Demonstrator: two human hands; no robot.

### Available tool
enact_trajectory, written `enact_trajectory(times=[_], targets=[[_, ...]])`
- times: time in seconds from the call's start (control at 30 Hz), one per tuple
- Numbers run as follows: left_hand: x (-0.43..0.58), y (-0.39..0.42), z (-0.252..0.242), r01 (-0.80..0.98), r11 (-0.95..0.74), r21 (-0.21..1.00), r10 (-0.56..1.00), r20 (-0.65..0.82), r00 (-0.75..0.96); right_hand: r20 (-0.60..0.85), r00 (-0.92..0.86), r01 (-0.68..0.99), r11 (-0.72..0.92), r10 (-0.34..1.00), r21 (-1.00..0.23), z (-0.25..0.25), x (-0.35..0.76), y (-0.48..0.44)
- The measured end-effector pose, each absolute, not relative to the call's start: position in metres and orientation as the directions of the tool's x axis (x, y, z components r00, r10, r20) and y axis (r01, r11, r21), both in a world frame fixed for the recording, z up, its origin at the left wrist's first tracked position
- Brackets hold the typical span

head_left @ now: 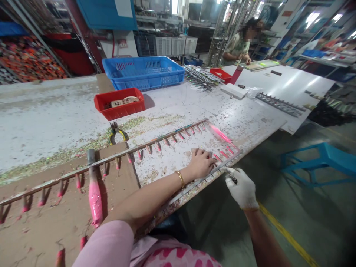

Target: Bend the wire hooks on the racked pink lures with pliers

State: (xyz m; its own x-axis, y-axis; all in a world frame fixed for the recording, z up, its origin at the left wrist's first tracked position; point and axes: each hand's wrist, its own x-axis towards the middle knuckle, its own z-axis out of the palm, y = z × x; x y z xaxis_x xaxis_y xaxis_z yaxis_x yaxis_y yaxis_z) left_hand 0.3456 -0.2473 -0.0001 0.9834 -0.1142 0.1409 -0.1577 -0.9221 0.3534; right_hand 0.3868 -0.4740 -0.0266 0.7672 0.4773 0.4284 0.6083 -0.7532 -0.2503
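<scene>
My left hand (pixel 202 163), bare and with a gold bracelet at the wrist, has its fingers bent over the near metal strip (pixel 191 184) by the table's front edge. Its fingertips are close to several short pink pegs (pixel 223 153) on that strip. In a white glove, my right hand (pixel 241 188) is closed around a small metal tool (pixel 233 179), mostly hidden, just off the table edge. Beyond my hands lies a long metal strip (pixel 150 142) with several pink-tipped pegs. A glossy pink fishing-lure-like body (pixel 95 198) lies across it, and another pink body (pixel 221 133) lies at its right end.
Yellow-handled pliers (pixel 116 133) lie behind the long strip. Farther back are a red bin (pixel 119 105), a blue basket (pixel 144 79) and a pile of metal strips (pixel 201 77). Brown cardboard (pixel 119 193) covers the left front. A blue stool (pixel 319 163) stands right; a co-worker (pixel 237 48) is behind.
</scene>
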Motion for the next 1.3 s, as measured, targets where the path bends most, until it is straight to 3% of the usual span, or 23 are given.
enact_trajectory(times=[0.17, 0.4, 0.57, 0.87, 1.3], targets=[[0.367, -0.251, 0.014, -0.04, -0.949, 0.314, -0.002, 0.119, 0.993, 0.43, 0.788, 0.56, -0.804, 0.442, -0.199, -0.021, 0.391, -0.481], [0.386, -0.267, 0.012, -0.075, -0.938, 0.339, -0.067, 0.033, 0.997, 0.374, 0.76, 0.592, -0.803, 0.532, -0.061, -0.022, 0.405, -0.475], [0.381, -0.263, 0.006, -0.097, -0.925, 0.369, -0.085, 0.046, 0.995, 0.421, 0.749, 0.599, -0.795, 0.511, -0.1, -0.02, 0.408, -0.478], [0.382, -0.261, 0.01, -0.113, -0.918, 0.381, -0.109, 0.032, 0.993, 0.382, 0.765, 0.596, -0.795, 0.519, -0.112, -0.019, 0.409, -0.477], [0.382, -0.258, 0.008, -0.122, -0.915, 0.384, -0.12, 0.03, 0.992, 0.351, 0.766, 0.595, -0.801, 0.539, -0.069, -0.014, 0.407, -0.474]])
